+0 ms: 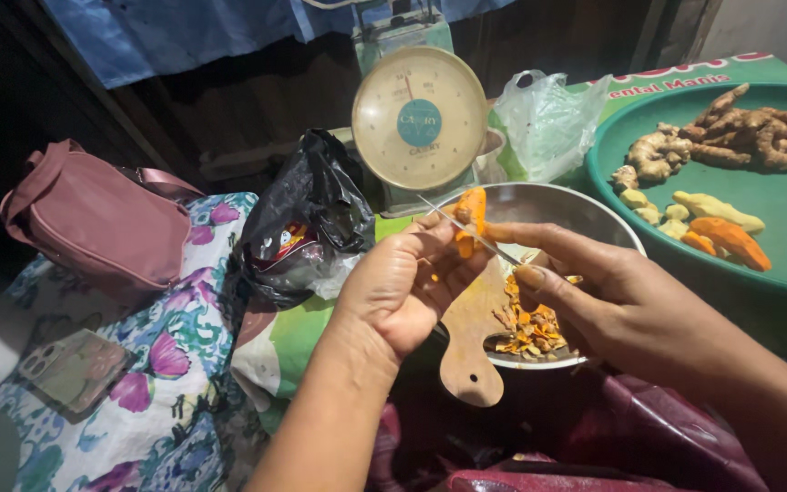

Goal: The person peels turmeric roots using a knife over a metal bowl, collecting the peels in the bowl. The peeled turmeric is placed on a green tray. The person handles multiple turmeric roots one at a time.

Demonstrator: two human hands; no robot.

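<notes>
My left hand [403, 287] holds an orange turmeric root [471, 219] upright over a metal bowl [576, 205]. A thin knife [466, 230] is gripped in my right hand [608, 296], its blade laid across the root. Below the hands a wooden cutting board [471, 351] leans in the bowl, with orange peelings [526, 328] piled on it.
A green round tray [776, 196] at the right carries ginger roots [740, 137] and peeled roots [717, 228]. A dial scale [419, 118] stands behind the bowl, with a clear bag [548, 123] and a black bag [307, 223] beside it. A pink bag [93, 223] and a phone [75, 369] lie left.
</notes>
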